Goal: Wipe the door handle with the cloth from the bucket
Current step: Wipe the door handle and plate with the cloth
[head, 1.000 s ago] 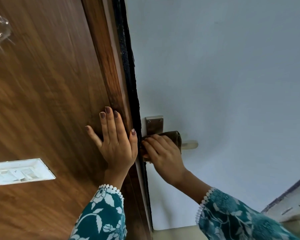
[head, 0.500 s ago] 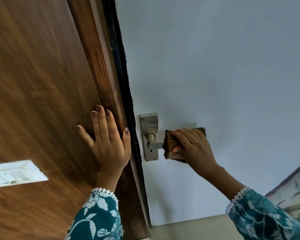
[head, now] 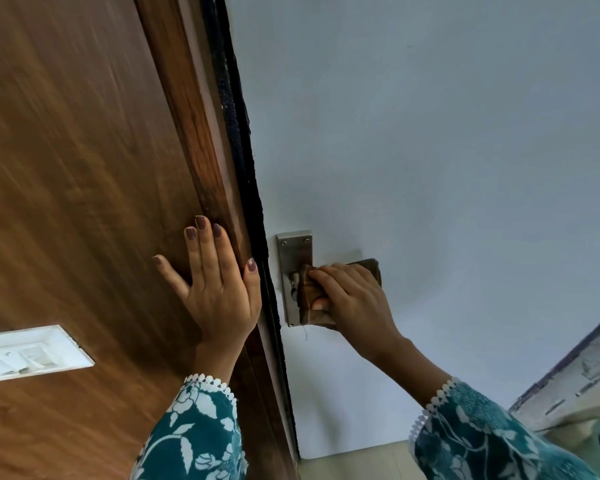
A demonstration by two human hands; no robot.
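Left hand (head: 219, 289): flat on the wood panel (head: 84, 202), left of the black seal (head: 243, 150). Fingers (head: 205, 244) straight and spread, grasping nothing. It braces me.
Right hand (head: 354, 296): fingers (head: 329, 277) curled over the cloth, thumb underneath, clamping it round the lever.
Cloth (head: 309, 303): brown and folded. Its left edge touches the backplate (head: 293, 252), and 1 loose thread hangs below it.
Door handle (head: 294, 278): on the grey door (head: 430, 150), just right of the seal. The lever is hidden under the cloth, and the plate top with its 2 screws is bare.
Step in hand: judged mid-wipe, at the root end of a stroke.
Method: keep the cloth wrapped all round the lever, squeeze evenly, and pull right to the tip. Then twist the wrist so the underside gets rubbed. The plate looks unwiped and needs its own flat pass.
Risk: pressing down may work the latch, so push along the lever, not down on it.
Versus 0.5 s ago: the cloth sat further right and the lever root was bare. It has since slid left against the plate. My left hand has not shifted.
Versus 1.0 s ago: the cloth was at the root and the lever tip was exposed, so I am stroking back and forth.
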